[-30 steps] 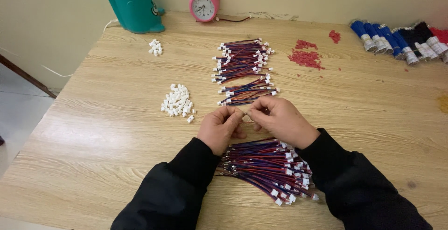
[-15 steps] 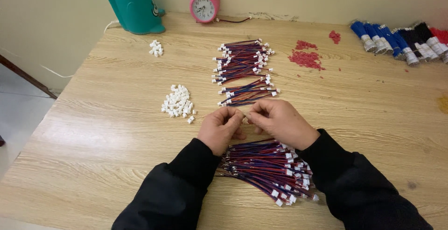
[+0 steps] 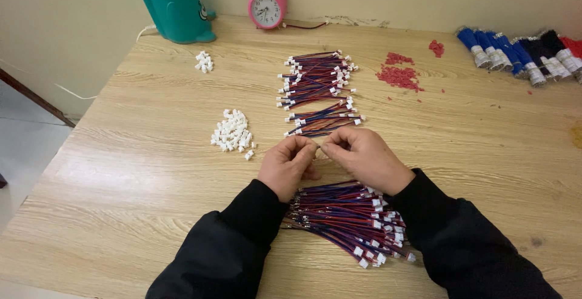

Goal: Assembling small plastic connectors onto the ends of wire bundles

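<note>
— Pinching something tiny between our fingertips, we are keeping the left hand (image 3: 290, 167) and right hand (image 3: 362, 157) curled close together; what they are gripping is too small to tell.

— We are working over the grainy wooden counter (image 3: 121, 178), just above the loose bundle of red-and-blue wires (image 3: 345, 220) tipped with white plugs.

— A heap of small white plastic connectors (image 3: 232, 133) is lying left of us, with finished wire bunches (image 3: 318, 87) beyond and red crumbs (image 3: 399, 76) nearby.
</note>
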